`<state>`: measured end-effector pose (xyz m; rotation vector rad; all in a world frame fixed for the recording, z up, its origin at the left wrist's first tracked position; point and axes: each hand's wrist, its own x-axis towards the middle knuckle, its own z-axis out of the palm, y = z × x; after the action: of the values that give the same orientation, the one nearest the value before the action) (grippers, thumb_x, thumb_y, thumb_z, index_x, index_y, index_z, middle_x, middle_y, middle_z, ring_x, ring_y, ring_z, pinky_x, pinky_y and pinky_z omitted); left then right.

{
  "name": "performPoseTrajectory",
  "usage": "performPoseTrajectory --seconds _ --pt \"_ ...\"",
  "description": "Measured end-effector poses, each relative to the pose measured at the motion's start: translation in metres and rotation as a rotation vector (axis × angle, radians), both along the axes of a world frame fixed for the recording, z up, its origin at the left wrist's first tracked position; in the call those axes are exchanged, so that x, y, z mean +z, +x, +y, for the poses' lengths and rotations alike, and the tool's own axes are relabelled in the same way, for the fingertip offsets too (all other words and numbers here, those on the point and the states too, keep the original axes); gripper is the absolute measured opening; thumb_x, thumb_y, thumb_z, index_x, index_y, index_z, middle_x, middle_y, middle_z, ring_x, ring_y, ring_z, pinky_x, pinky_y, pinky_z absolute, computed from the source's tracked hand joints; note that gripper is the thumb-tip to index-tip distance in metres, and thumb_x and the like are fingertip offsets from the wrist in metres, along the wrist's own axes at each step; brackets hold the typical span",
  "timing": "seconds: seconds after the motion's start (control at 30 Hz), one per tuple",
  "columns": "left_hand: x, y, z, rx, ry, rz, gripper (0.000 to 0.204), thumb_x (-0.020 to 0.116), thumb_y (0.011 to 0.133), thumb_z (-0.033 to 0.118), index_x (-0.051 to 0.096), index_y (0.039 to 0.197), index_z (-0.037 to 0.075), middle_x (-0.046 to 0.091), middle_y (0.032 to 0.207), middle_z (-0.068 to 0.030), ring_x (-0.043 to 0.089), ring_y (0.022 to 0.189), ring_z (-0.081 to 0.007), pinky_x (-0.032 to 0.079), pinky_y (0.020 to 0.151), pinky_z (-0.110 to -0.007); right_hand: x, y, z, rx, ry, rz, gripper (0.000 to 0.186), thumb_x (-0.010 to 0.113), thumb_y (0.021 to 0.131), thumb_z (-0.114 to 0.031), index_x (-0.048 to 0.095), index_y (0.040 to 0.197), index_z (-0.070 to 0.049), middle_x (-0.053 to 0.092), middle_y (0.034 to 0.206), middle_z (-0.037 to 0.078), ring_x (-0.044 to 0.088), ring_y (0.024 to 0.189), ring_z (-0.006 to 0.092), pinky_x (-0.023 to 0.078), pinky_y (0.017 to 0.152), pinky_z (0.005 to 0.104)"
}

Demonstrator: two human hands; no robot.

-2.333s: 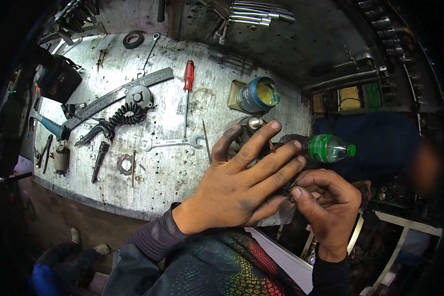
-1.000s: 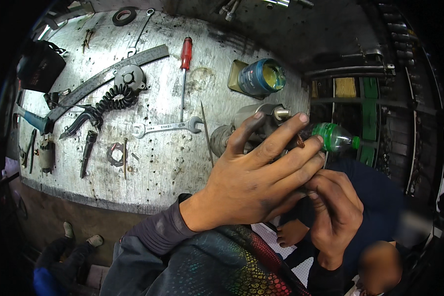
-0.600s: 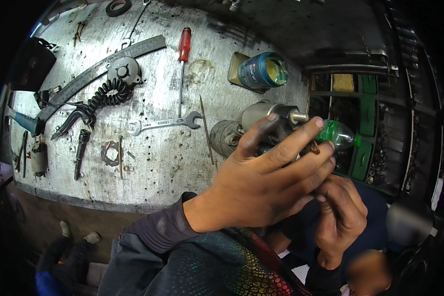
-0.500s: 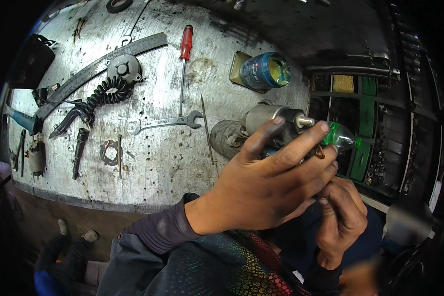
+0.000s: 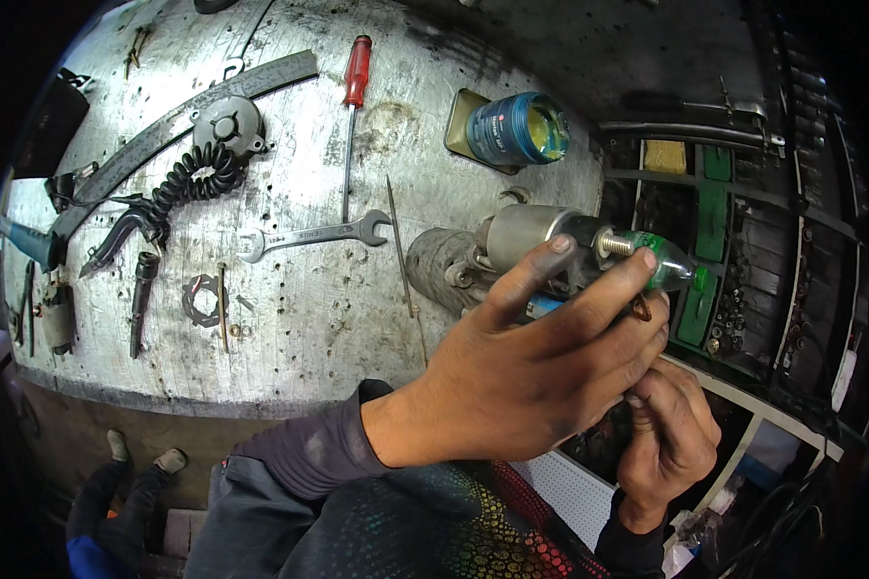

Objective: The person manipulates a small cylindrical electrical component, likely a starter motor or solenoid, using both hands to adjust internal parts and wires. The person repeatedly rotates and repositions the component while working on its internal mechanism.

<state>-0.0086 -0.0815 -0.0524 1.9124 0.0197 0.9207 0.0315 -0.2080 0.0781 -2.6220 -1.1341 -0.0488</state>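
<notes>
The left hand point(image 5: 531, 386) lies across the middle, its fingers point(image 5: 589, 299) spread over a grey metal motor part point(image 5: 526, 236) at the right edge of the counter point(image 5: 309, 318); the fingers touch it, but I cannot tell if they grip it; the right hand point(image 5: 666, 434) sits just under the left one, curled up close, and what it holds is hidden; a small brown ring point(image 5: 640, 309) shows between the fingertips; a green bottle point(image 5: 671, 270) pokes out just past the fingers; the motor part has a threaded stud point(image 5: 613, 243) on its end; on the counter, well apart from the hands, lie a silver spanner point(image 5: 314, 234), a red screwdriver point(image 5: 354, 87), a blue tin point(image 5: 512, 127) and a black curly cable point(image 5: 188, 188); a round grey cap point(image 5: 227, 124) rests beside the cable.
</notes>
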Motion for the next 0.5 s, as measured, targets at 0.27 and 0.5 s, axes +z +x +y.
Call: performPoseTrajectory --seconds 0.27,0.5 --pt "-0.002 -0.001 -0.002 -0.028 -0.117 -0.057 0.026 0.068 0.097 0.022 0.08 0.117 0.013 0.071 0.13 0.0043 0.056 0.146 -0.0149 0.026 0.132 -0.055 -0.001 0.0 -0.006 -0.069 0.088 0.121 0.007 0.078 0.091 0.004 0.075 0.097 0.005 0.075 0.092 0.016 0.071 0.08 0.0228 0.055 0.074 0.0301" --pt "-0.004 -0.001 -0.003 -0.053 -0.146 -0.064 0.024 0.068 0.097 0.021 0.08 0.116 0.013 0.072 0.13 0.0046 0.057 0.145 -0.0155 0.028 0.132 -0.054 0.002 0.008 -0.011 -0.031 0.055 0.15 0.006 0.078 0.091 0.003 0.074 0.096 0.005 0.073 0.09 0.015 0.07 0.079 0.022 0.054 0.074 0.0296"
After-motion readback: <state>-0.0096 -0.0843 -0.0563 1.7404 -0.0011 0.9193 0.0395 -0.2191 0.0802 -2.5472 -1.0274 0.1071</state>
